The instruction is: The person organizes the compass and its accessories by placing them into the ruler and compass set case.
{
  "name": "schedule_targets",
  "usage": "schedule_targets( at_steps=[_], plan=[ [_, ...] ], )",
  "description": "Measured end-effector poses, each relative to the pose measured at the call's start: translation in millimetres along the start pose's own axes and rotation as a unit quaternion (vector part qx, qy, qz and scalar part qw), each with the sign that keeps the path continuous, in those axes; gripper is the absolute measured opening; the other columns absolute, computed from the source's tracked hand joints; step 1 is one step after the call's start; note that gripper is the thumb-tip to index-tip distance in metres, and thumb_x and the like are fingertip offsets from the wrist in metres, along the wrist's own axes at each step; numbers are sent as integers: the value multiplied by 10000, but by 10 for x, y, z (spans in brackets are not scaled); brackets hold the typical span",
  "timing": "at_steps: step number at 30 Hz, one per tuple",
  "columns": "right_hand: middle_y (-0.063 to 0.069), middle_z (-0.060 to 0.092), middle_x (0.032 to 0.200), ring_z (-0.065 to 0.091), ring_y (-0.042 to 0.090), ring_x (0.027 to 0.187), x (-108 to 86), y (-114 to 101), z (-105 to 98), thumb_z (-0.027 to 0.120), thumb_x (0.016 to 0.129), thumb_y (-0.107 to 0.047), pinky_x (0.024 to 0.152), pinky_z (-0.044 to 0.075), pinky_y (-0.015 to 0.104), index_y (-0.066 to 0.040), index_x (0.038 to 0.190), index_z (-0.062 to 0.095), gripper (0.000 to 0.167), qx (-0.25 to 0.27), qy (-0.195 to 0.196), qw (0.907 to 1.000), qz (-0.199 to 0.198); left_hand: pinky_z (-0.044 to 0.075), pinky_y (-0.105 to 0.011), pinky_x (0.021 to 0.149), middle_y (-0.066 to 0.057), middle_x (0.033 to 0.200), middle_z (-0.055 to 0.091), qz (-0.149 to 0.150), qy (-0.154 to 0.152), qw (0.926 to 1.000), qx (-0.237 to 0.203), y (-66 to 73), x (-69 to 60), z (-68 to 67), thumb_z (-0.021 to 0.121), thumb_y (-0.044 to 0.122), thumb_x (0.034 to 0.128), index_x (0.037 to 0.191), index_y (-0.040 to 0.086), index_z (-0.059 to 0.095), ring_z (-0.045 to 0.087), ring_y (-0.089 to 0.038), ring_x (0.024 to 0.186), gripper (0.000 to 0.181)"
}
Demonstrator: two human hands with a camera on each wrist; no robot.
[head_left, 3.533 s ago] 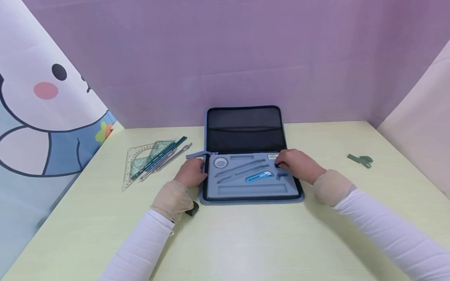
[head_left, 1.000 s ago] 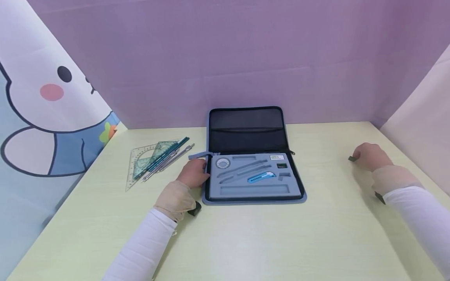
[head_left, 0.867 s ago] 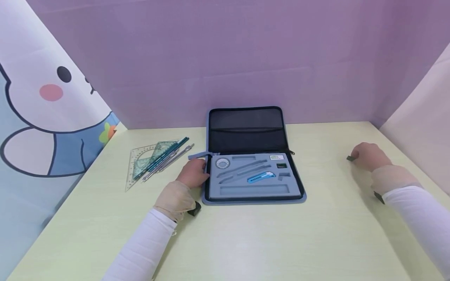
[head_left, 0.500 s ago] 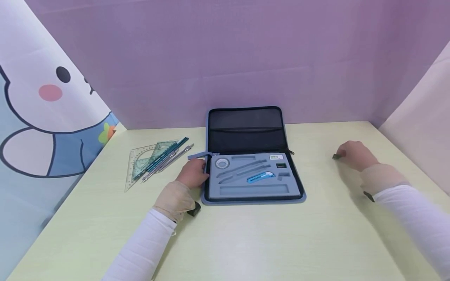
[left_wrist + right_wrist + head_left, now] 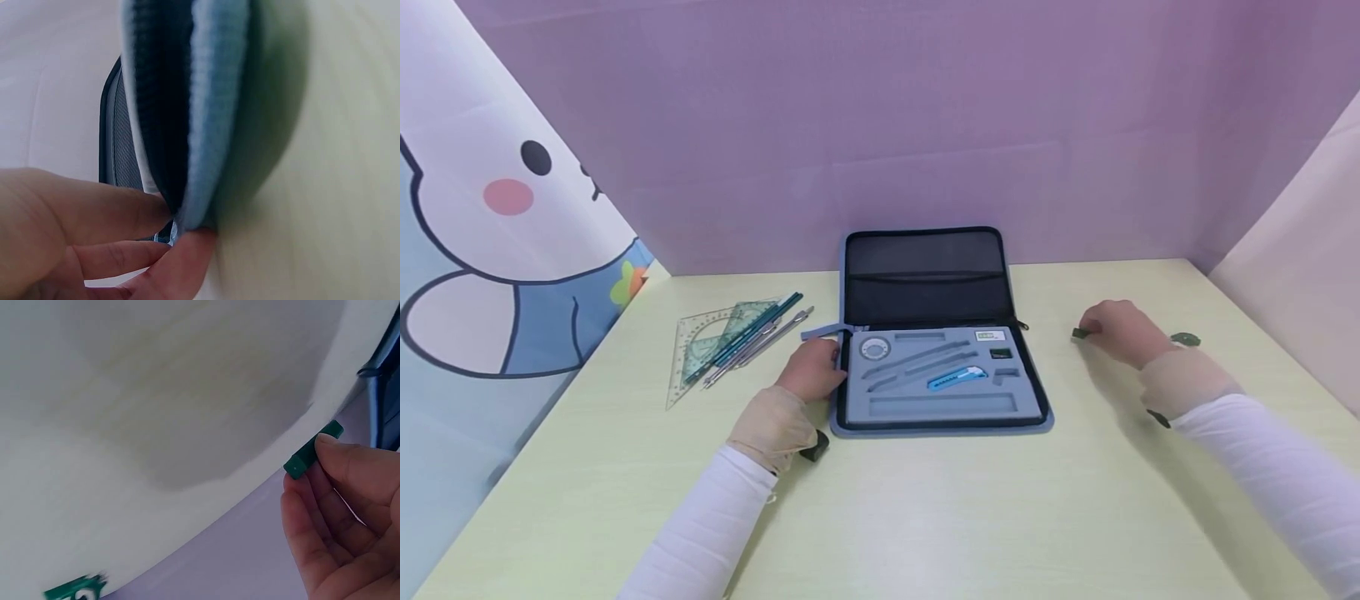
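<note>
An unzipped blue-grey case (image 5: 942,429) lies with its lid up, its grey foam tray (image 5: 887,408) holding a blue utility knife (image 5: 957,378), a round white dial-like disc (image 5: 875,348), a white eraser-like block (image 5: 989,336) and a small dark green block (image 5: 1001,353). My left hand (image 5: 811,369) pinches the case's left edge between thumb and fingers. To the right of the case, my right hand (image 5: 1120,332) is raised over the table. Between its thumb and fingertips is a small green bar-shaped piece (image 5: 312,450). Another green piece (image 5: 1186,339) lies behind that wrist, partly hidden.
Left of the case, clear set squares (image 5: 681,354) lie under several dark green pencils (image 5: 745,337) and silver compasses (image 5: 775,335). Several shaped slots in the foam show bare. A purple cloth wall (image 5: 925,125) rises behind the table (image 5: 925,517).
The right hand has left the foam, where a dark green block now sits, and gone to the far right. It moves back leftward with the green piece. The left hand stays.
</note>
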State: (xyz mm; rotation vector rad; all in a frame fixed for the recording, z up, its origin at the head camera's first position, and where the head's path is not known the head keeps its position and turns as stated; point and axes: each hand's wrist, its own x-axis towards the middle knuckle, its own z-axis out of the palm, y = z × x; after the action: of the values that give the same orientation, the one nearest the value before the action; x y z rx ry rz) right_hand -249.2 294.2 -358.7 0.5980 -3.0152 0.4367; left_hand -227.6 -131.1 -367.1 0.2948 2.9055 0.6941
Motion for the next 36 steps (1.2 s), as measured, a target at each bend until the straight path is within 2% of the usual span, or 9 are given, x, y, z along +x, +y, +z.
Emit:
schedule_targets(
  at_steps=[8,20,27,36],
  plan=[
    [170,686,795,638,335,771,91,-244,52,640,749,104,760,499,493,44,796,687,89,77,142,9991,-384,450,-284,570,-64,647,583,-93,-57,9999,-28,-10,-10,-4,620,47,831,841,-11,614,550,-161,516,60],
    [129,680,766,615,241,720,206,-562,69,636,748,123,718,508,450,36,805,691,117,179,56,9981,-581,449,-281,561,-70,664,590,-108,-51,9999,-29,-25,-8,-2,619,46,835,848,-15,613,553,-163,515,63],
    [132,692,814,622,239,747,309,-738,79,650,771,107,730,514,434,43,839,699,106,192,-155,9984,-507,460,-283,560,-78,667,593,29,0,10000,-28,-16,-11,-2,622,36,828,847,-23,614,553,-162,503,62],
    [147,691,894,619,253,808,484,-973,109,654,796,85,762,520,420,40,901,704,125,326,-402,9980,-375,457,-294,585,-70,661,582,-16,-27,10000,46,-7,5,0,626,46,827,826,-10,612,552,-173,536,58]
  ],
)
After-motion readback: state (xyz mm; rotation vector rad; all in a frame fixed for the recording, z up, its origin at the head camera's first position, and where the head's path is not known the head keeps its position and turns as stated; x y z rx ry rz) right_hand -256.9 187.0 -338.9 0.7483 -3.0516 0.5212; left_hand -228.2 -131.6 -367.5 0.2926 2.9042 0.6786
